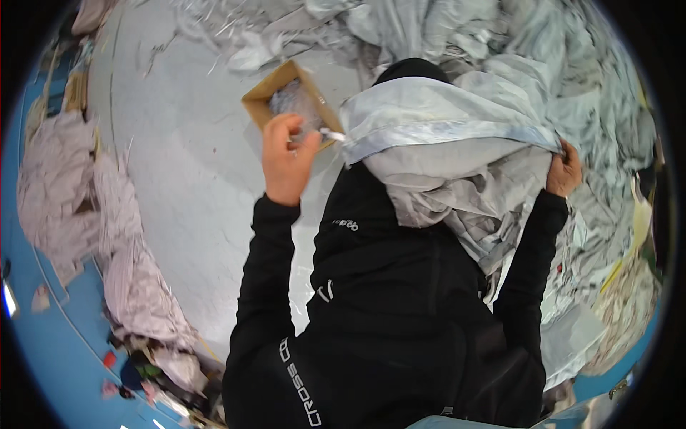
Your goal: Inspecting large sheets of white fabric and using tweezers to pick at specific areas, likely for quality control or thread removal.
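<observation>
Pale grey worktop (193,179) seen from above. An open cardboard box (266,93) holding clear wrapping lies near its far side. Crumpled grey-white cloths (593,93) are heaped across the far and right parts, and pinkish cloths (121,236) are piled along the left edge. Shredded scraps (207,28) lie at the far edge.

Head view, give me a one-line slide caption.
Both hands hold a pale cloth: left hand by a cardboard box, right hand gripping its far edge.

Pale grey-blue cloth (443,121) with a faint streaked band; tan cardboard box (266,91); black sleeves (268,257); white worktop (186,179); blue floor (57,343).
</observation>
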`<state>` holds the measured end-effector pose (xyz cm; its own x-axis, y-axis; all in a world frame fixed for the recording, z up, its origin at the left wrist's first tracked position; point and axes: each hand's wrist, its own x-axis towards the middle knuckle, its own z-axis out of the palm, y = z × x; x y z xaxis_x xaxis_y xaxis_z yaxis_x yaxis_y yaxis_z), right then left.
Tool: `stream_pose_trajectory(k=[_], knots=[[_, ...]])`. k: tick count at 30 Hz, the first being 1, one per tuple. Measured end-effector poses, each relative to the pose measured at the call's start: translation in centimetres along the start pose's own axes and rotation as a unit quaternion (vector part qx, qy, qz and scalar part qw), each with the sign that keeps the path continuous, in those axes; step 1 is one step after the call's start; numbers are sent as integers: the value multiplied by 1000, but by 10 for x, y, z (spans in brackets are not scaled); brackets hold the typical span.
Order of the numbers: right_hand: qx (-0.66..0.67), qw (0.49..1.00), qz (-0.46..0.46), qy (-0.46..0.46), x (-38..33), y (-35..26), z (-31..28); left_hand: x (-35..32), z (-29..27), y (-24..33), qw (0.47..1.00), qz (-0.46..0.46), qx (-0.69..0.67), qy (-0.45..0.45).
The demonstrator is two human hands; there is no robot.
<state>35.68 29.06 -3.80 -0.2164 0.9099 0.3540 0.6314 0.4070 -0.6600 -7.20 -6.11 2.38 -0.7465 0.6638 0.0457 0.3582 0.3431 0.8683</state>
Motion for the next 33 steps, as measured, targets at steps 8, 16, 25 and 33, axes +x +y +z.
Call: stream_pose_trajectory(k=[8, 16, 25, 33], knots=[[39, 991, -76, 107, -8, -97, 11, 7, 102, 136, 937, 291, -14, -193], [138, 982, -31, 125, -24, -169, -7, 26, 221, 179, 879, 465, 81, -71], [151, 987, 39, 23, -25, -168, 1, 91, 99, 201, 915, 382, -114, -56], [246, 960, 70, -112, -71, -186, 22, 118, -18, 139, 952, 271, -135, 38]])
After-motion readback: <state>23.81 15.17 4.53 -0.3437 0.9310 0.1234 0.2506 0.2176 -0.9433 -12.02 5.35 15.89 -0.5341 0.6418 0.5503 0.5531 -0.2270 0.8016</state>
